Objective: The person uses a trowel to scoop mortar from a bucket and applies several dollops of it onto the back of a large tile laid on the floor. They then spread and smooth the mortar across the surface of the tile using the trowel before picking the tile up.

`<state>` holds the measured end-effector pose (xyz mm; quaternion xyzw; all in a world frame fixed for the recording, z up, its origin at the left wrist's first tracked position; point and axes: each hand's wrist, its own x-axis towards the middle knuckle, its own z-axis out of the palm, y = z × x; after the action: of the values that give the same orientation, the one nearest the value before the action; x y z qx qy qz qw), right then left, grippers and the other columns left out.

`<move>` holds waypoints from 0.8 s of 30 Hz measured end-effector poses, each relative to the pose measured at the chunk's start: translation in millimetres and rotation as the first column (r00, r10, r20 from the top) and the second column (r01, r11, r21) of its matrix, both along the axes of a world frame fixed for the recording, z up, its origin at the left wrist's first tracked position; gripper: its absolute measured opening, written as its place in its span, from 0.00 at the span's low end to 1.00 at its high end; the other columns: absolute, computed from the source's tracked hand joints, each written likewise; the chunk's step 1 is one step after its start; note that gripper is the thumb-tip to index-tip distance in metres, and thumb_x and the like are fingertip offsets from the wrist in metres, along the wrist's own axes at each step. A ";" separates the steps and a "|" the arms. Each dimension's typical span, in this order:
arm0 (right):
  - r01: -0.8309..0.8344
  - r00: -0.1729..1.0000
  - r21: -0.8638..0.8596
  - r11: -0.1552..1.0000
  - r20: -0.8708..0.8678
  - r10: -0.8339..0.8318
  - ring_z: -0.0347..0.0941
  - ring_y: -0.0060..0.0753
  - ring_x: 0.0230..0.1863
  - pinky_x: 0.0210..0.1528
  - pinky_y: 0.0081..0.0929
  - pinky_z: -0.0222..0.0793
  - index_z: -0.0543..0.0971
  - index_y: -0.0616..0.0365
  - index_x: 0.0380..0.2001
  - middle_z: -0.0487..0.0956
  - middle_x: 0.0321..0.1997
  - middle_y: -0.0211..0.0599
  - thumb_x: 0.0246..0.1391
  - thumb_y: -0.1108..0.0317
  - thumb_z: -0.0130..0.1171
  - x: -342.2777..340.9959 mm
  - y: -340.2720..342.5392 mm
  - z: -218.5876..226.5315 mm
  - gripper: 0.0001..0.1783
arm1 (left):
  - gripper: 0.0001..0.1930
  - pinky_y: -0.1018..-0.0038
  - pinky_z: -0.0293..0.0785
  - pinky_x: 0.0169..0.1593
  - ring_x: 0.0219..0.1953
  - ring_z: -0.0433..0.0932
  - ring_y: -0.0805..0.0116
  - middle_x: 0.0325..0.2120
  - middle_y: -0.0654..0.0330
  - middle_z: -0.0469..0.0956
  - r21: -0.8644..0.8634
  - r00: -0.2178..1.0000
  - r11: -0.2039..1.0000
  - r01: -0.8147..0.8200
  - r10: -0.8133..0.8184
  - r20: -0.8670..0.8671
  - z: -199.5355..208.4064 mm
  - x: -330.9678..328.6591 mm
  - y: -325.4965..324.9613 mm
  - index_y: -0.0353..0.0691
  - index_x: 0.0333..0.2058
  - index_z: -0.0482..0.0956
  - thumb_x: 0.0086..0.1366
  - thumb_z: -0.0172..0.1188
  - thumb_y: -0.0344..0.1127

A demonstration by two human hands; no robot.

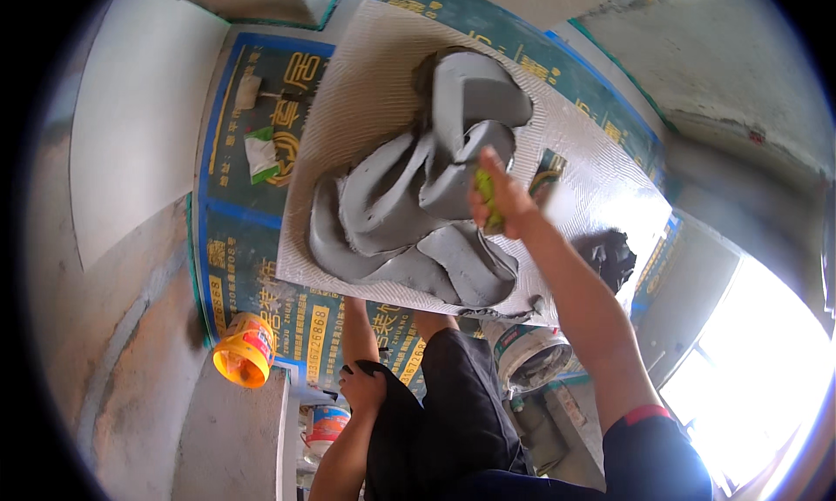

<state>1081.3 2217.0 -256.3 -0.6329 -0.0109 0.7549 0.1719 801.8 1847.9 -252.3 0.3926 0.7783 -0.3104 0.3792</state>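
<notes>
My right grip (505,203) clasps a green handle (485,195) over the right side of grey paste (383,209) spread across a ridged panel (348,79), my left grip (362,386) at my knee (396,398), whether closed I cannot tell

Two bare hands are counted, one left hand (363,386) and one right hand (512,207), together with one yellow-green handle (485,189) and one ridged panel (366,83). One large mass of grey paste (392,201) and one smaller dark lump (607,257) are counted. Three buckets are identified, comprising one yellow bucket (256,330), one grey-stained bucket (512,341) and one red-and-white bucket (329,422), and one green-and-white packet (261,157) is recorded.
</notes>
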 end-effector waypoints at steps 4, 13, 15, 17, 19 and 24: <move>-0.535 0.843 0.088 0.840 0.124 0.524 0.69 0.32 0.14 0.16 0.31 0.66 0.69 0.56 0.26 0.72 0.18 0.38 0.57 0.36 0.49 -68.4 -64.1 -8.8 0.31 | 0.31 0.51 0.73 0.44 0.43 0.74 0.39 0.43 0.38 0.70 0.032 0.998 0.998 -0.061 0.061 -0.001 1.8 -1.2 -2.6 0.29 0.49 0.66 0.50 0.58 0.44; -0.914 -0.369 -0.246 -0.321 0.832 0.414 0.80 0.53 0.34 0.33 0.50 0.76 0.69 0.57 0.41 0.79 0.31 0.46 0.53 0.38 0.53 -60.7 0.8 -11.2 0.31 | 0.31 0.52 0.73 0.45 0.43 0.74 0.40 0.42 0.39 0.70 0.017 0.992 0.992 -0.124 0.124 0.007 -0.3 -14.4 -15.4 0.29 0.50 0.66 0.51 0.59 0.46; -0.967 -0.241 -0.199 -0.158 0.914 0.326 0.79 0.59 0.32 0.31 0.50 0.75 0.68 0.59 0.38 0.79 0.31 0.52 0.55 0.39 0.52 -54.0 30.1 -14.0 0.30 | 0.32 0.53 0.73 0.46 0.42 0.74 0.39 0.43 0.38 0.70 0.029 0.993 0.993 -0.118 0.117 0.033 -1.5 -10.9 -18.7 0.29 0.50 0.66 0.52 0.59 0.47; -0.981 -0.151 -0.187 0.057 0.910 0.386 0.78 0.63 0.33 0.34 0.51 0.75 0.69 0.61 0.38 0.79 0.32 0.56 0.56 0.39 0.51 -67.2 23.5 -12.4 0.31 | 0.31 0.52 0.74 0.45 0.41 0.74 0.39 0.42 0.39 0.70 0.084 0.995 0.991 -0.101 0.100 0.015 -4.0 -10.3 -21.0 0.29 0.49 0.67 0.52 0.59 0.46; -0.946 0.080 -0.063 0.318 0.904 0.419 0.76 0.68 0.37 0.38 0.54 0.73 0.69 0.64 0.41 0.78 0.35 0.64 0.57 0.39 0.50 -71.6 -2.6 -27.3 0.32 | 0.31 0.52 0.74 0.45 0.41 0.75 0.39 0.42 0.38 0.70 0.091 0.993 0.990 -0.112 0.108 0.043 -5.9 -11.8 -21.7 0.29 0.49 0.67 0.51 0.59 0.46; -0.973 -0.156 -0.222 0.061 0.830 0.536 0.77 0.64 0.37 0.43 0.52 0.71 0.69 0.60 0.44 0.80 0.32 0.57 0.57 0.37 0.48 -50.1 -36.6 0.4 0.33 | 0.30 0.53 0.73 0.47 0.44 0.74 0.39 0.45 0.38 0.69 -0.003 0.989 0.990 -0.144 0.144 0.017 4.4 -26.2 -12.8 0.29 0.49 0.66 0.51 0.59 0.44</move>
<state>1031.2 2180.4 -255.9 -0.6419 -0.6764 0.2897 -0.2158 775.6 1835.1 -247.9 0.3378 0.8010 -0.2795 0.4076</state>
